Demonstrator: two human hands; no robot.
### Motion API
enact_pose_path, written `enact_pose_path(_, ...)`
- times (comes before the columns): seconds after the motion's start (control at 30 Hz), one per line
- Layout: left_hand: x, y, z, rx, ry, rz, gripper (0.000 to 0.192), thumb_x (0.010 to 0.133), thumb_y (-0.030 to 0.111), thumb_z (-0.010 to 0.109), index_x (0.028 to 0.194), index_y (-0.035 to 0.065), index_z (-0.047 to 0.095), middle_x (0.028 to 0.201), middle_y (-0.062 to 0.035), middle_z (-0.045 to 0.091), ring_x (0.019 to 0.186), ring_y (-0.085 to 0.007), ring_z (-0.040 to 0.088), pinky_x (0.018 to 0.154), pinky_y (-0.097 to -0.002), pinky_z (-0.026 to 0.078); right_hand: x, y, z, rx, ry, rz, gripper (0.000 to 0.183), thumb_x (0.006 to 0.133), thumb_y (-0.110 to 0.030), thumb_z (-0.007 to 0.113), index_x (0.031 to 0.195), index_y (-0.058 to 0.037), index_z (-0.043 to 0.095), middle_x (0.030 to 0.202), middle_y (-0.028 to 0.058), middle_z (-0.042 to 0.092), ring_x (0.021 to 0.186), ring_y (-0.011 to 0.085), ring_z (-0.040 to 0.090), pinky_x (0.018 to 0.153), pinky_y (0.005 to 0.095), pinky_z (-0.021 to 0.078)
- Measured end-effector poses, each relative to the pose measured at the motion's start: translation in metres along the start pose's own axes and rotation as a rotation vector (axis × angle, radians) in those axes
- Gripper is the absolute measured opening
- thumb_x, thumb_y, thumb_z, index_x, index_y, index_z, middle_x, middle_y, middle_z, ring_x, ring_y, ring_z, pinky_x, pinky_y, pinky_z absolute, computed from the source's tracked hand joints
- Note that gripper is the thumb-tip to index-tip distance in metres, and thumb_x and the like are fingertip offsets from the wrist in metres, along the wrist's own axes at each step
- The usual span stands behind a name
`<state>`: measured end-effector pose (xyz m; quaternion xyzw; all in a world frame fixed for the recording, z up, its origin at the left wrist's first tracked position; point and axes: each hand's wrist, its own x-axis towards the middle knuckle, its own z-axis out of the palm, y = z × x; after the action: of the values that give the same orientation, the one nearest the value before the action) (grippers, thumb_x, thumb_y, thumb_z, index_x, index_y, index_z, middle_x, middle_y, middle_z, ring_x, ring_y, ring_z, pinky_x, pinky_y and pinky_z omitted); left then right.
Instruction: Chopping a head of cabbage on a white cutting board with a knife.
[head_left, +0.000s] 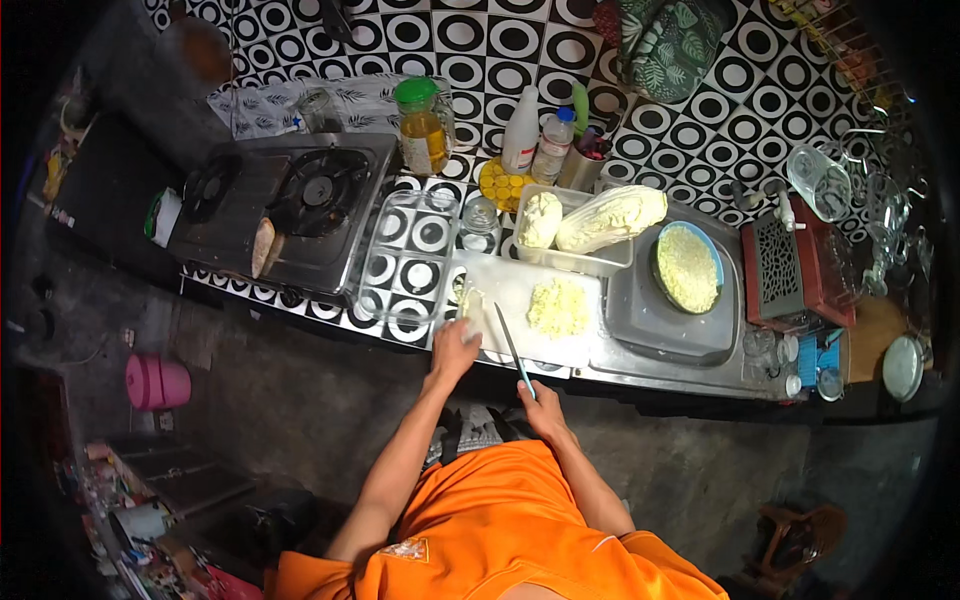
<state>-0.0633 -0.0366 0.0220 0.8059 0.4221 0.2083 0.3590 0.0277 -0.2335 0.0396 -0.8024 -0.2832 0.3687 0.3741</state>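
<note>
My right hand (543, 409) grips the pale blue handle of a kitchen knife (509, 334), its blade angled up over the white cutting board (511, 283). At the board's left front edge is my left hand (454, 351), its fingers curled and slightly blurred. Just beyond those fingers lies a pale napa cabbage leaf (473, 303); whether they touch it is unclear. Right of the blade, a heap of finely chopped cabbage (559, 307) rests on the board. Behind it, a clear plastic tub (574, 261) holds two pieces of napa cabbage (611, 219).
A blue-rimmed bowl of chopped cabbage (687, 268) stands over the grey sink area (637, 330) to the right. Leftward are a clear rectangular tray (365, 300) and a gas stove (281, 217). A glass jar (479, 216), bottles (553, 146) and an oil jug (422, 135) stand behind.
</note>
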Motion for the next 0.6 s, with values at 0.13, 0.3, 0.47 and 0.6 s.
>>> enact_pose_path(0.13,0.036,0.029,0.018,0.093,0.012,-0.127,0.037,0.072,0.016,0.068,0.102,-0.004,0.059,0.092,-0.0228,0.06,0.085,-0.0384,0.058,0.077,-0.0433,0.046,0.008,0.007,-0.038,-0.031,-0.026,0.021,0.045,0.091,-0.041,0.045,0.085,0.0017,0.057,0.07,0.0217,0.058,0.071,0.0374,0.055,0.065,0.0434,0.0415)
enact_pose_path(0.3,0.055,0.026,0.032,0.183,-0.017,-0.221,0.015,0.074,0.012,0.063,0.084,0.0012,0.065,0.088,-0.0226,0.061,0.083,-0.0387,0.059,0.076,-0.0444,0.047,0.002,0.006,-0.072,-0.061,-0.2,0.051,0.043,0.091,-0.04,0.045,0.089,0.0006,0.056,0.076,0.0282,0.058,0.082,0.0481,0.053,0.07,0.0483,0.0412)
enact_pose_path(0.47,0.059,0.028,0.033,0.136,0.057,-0.146,0.012,0.074,0.009,0.06,0.082,0.0019,0.065,0.081,-0.019,0.062,0.077,-0.0352,0.061,0.07,-0.0413,0.049,0.017,0.009,-0.088,-0.08,-0.279,0.055,0.046,0.091,-0.041,0.043,0.095,0.0027,0.057,0.084,0.0297,0.059,0.087,0.0475,0.054,0.075,0.0472,0.0423)
enact_pose_path(0.6,0.053,0.042,0.038,0.065,0.075,0.001,0.01,0.073,0.008,0.061,0.081,0.0031,0.064,0.08,-0.0155,0.062,0.072,-0.0313,0.061,0.066,-0.0374,0.049,0.029,0.008,-0.086,-0.065,-0.293,0.051,0.049,0.092,-0.042,0.041,0.096,0.0043,0.057,0.086,0.0309,0.058,0.087,0.0465,0.055,0.077,0.0457,0.0425)
